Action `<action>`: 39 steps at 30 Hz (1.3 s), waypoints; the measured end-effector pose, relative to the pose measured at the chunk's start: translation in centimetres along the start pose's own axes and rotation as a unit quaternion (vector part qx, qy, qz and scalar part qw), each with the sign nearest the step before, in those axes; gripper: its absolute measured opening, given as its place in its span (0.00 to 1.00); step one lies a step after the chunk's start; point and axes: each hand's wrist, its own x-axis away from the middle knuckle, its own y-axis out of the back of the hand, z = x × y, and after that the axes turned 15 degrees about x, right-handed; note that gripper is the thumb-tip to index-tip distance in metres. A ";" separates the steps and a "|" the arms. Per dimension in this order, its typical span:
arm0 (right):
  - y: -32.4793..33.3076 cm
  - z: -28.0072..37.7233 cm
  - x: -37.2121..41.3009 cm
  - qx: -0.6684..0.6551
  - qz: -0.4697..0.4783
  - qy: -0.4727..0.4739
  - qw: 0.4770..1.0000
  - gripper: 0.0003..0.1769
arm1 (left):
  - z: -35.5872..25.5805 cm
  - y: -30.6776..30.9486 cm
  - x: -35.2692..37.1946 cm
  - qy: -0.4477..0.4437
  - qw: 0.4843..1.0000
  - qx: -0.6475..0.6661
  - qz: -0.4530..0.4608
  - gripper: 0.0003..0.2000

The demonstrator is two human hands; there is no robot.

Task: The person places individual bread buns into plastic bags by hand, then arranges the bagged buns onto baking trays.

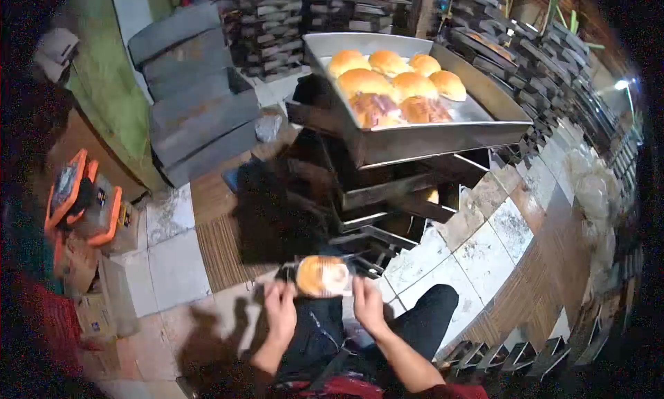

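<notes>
Between my two hands, above my lap, is a golden bun in a clear plastic bag [322, 275] with pale and reddish print on it. My left hand [279, 307] is closed, pinching the left end of the bag. At the opposite end, the closed fingers of my right hand [367, 303] grip the plastic. Ahead of me a deep metal tray [443, 141] tops a stack of trays. Several golden buns [416, 86] sit in it; some at the near side seem to have printed wrapping on or over them.
More dark trays [380, 195] are stacked crookedly under the top one. Grey stacked blocks or bins [187, 87] stand at the back left. Orange-edged containers [86, 198] are on the left. Tall piles of metal trays [546, 67] line the back right. The floor is tiled [456, 281].
</notes>
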 end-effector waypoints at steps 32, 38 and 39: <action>2.7 -10.7 4.8 0.427 0.123 0.228 0.866 0.26 | -0.3 -1.3 6.8 0.270 0.947 0.157 0.075 0.08; 2.1 -10.1 7.1 0.507 0.182 0.300 0.787 0.24 | 5.0 -6.1 9.2 0.134 0.966 0.036 0.217 0.10; 2.7 -9.2 7.2 0.522 0.112 0.336 0.776 0.22 | 6.6 -6.6 9.6 0.142 0.966 0.044 0.213 0.10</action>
